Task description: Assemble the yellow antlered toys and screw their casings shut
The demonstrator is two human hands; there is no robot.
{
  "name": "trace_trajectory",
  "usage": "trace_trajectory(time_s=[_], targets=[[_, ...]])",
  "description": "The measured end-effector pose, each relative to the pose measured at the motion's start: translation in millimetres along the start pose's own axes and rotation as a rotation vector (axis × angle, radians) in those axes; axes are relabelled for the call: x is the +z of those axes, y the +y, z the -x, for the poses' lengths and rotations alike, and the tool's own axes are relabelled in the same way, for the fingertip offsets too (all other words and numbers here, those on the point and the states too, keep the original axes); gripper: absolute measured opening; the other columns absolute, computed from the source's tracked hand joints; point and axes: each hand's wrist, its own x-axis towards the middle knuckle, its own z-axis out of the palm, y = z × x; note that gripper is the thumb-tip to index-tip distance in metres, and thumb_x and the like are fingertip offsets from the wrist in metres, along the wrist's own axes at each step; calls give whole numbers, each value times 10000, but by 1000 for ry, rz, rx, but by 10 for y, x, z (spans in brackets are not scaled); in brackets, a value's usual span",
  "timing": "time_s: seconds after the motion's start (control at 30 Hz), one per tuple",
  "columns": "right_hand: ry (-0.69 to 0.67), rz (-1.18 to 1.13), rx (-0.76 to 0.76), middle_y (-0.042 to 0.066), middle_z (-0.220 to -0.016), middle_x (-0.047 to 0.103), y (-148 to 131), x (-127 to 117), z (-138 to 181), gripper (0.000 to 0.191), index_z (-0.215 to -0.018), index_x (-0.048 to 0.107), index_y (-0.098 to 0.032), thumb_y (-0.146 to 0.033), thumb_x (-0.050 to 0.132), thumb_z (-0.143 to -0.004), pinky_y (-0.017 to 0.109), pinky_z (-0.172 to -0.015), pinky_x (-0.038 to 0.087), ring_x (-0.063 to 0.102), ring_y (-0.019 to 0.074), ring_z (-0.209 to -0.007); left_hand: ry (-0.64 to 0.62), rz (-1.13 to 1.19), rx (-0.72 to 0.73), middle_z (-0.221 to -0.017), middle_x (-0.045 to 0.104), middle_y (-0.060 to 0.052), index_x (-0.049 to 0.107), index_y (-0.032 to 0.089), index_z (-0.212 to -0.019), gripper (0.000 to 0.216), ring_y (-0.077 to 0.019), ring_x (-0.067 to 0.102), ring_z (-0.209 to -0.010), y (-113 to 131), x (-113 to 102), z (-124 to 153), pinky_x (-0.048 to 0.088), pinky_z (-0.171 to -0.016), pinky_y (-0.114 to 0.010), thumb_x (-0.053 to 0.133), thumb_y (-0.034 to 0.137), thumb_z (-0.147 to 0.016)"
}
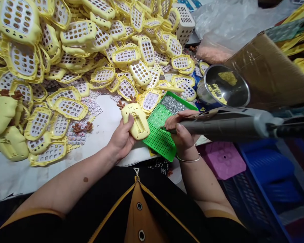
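My left hand point(121, 136) is closed around a yellow plastic toy shell point(136, 120) with brown antlers, its back side up, held just above the white table cover. My right hand point(181, 130) grips a grey electric screwdriver point(230, 125) whose tip points left toward the shell. Beneath the tip lies a green perforated screw tray point(159, 140) with small silver screws heaped at its far end.
A big heap of yellow perforated shells point(73, 50) fills the table's left and back. A metal bowl point(224, 88) stands beside a tape-wrapped cardboard box point(271, 71). Blue crates point(268, 182) and a pink lid point(224, 160) sit at lower right. Loose antlers point(82, 127) lie nearby.
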Motion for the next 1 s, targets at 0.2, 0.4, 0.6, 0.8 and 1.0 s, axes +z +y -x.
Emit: trace_trajectory(time_s=[0.2,0.4,0.6,0.8,1.0], targets=[[-64,-73,-9,-48,-595,523,13,-22,9,270,-1035,581,-271,-255,640,-772,289,-462,451,526,127,-487,-10,2,17,-1153,672,-70,550,237,-1183,338,-221,662,-962,-1,-24,-3,566,-821,-395,606,285,-853],[22,-28,-54,-55,-567,512,-1,14,26,253,-1020,573,-287,-288,646,-778,288,-457,452,510,129,-469,-49,19,29,-1127,682,-57,558,224,-1208,381,-191,659,-960,-4,-24,-1,538,-884,-371,599,155,-835],[5,-17,-31,-48,-581,531,-5,10,32,256,-1024,572,-284,-281,632,-775,289,-476,456,501,125,-481,-45,10,43,-1103,686,-51,549,226,-1222,429,-186,655,-951,-8,-18,18,529,-901,-372,625,134,-810],[-9,-2,-41,-51,-561,515,40,-16,24,263,-1017,578,-309,-312,643,-763,302,-440,431,475,127,-444,-47,1,51,-1111,685,-50,547,235,-1211,426,-186,657,-957,-13,-18,20,535,-890,-368,639,140,-806],[80,-70,-89,-50,-556,507,-362,127,16,233,-1006,596,-302,-282,623,-776,327,-480,459,494,139,-460,-32,-12,78,-1087,692,-52,557,221,-1168,396,-196,652,-995,-38,20,35,524,-917,-378,659,144,-793]])
